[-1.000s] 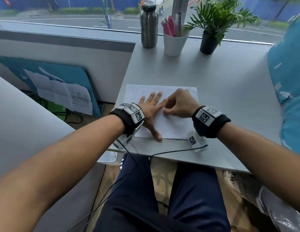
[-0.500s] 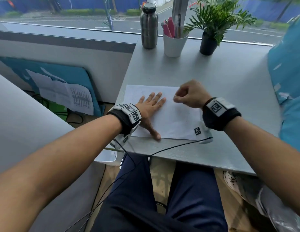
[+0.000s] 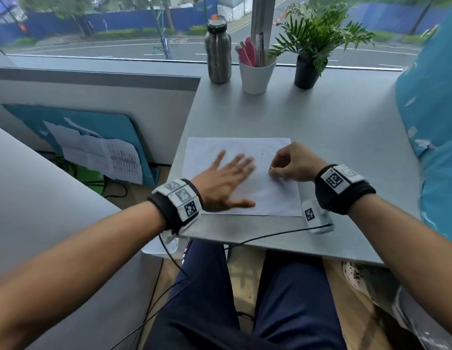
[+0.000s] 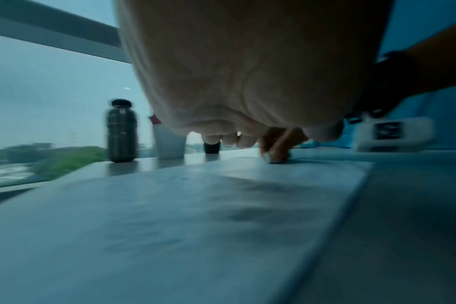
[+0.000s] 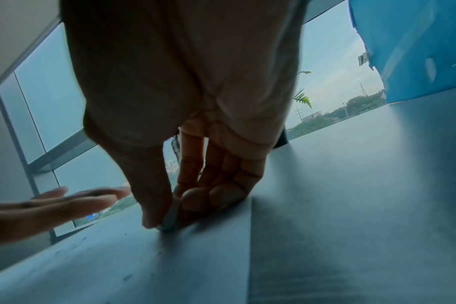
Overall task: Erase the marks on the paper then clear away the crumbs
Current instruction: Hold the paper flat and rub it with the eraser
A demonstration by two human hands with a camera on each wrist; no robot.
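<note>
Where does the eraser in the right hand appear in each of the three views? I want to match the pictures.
Head: the eraser is a tiny pale tip at the right hand's fingertips, on the paper, right of centre.
Left wrist: a small pale block pressed on the paper, just right of centre.
Right wrist: pinched between thumb and fingers, lower centre.
Shared landmark: the steel bottle shows in the head and left wrist views only.

Under both hands the paper (image 3: 235,147) is thin, matt and white (faintly smudged grey). The worktop (image 3: 320,122) around it looks smooth, matt grey laminate. Well beyond the hands stand a brushed-metal bottle (image 3: 218,56) and a smooth white cup (image 3: 256,77).
</note>
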